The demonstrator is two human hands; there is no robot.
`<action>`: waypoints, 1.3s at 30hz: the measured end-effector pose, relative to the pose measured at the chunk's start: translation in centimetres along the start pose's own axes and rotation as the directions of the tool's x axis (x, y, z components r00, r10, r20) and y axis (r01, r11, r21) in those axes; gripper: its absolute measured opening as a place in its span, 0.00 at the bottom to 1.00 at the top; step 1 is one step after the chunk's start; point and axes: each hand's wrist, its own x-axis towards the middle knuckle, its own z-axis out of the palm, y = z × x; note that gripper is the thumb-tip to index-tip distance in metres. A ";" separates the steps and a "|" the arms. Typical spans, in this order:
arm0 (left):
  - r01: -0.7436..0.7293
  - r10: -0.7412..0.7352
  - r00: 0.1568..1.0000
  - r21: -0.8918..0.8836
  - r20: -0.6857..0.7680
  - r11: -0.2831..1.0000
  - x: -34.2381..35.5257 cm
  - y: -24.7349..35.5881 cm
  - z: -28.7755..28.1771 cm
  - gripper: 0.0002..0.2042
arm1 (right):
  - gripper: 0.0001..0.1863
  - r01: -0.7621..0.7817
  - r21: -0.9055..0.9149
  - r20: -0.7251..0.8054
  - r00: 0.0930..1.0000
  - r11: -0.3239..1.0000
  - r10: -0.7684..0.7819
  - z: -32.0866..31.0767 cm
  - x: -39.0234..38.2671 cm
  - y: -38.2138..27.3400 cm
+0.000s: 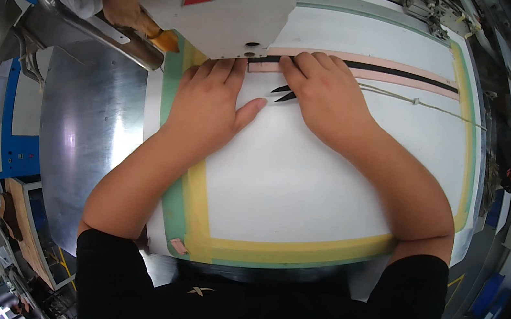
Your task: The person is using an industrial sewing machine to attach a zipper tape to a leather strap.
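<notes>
My left hand [212,95] lies palm down on a white sheet [291,184], with its fingers stretched forward under the machine head and its thumb out to the side. A black strip [379,71] runs across the sheet between two pink bands [412,69]. The fingertips of my right hand [327,91] rest on this strip. Tucked under that same hand is a pair of snips [285,96], dark blades parted and pointing left toward my left thumb; their handles are hidden. The strip's left end is by the machine head, near my left fingers.
A grey machine head [225,5] with a red emblem hangs just beyond my left hand. Yellow tape [301,252] and green tape [176,213] border the sheet. A thin knotted cord [439,109] lies at right. Left stand a metal table [90,130] and a blue-edged panel [21,153].
</notes>
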 end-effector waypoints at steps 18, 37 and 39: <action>0.026 -0.025 0.999 -0.029 0.041 0.999 0.0 0.3 0.0 0.33 | 0.21 -0.009 -0.018 0.030 0.999 1.000 0.009 -0.5 0.1 -0.4; -0.018 0.017 1.000 -0.048 -0.017 0.999 -0.1 0.0 0.4 0.34 | 0.21 -0.017 -0.041 0.030 0.999 0.999 0.019 -0.5 0.1 -0.6; -0.004 0.004 1.000 -0.044 -0.005 0.999 -0.2 0.1 0.4 0.34 | 0.21 -0.025 -0.034 0.032 0.999 0.999 0.026 -0.5 0.1 -0.6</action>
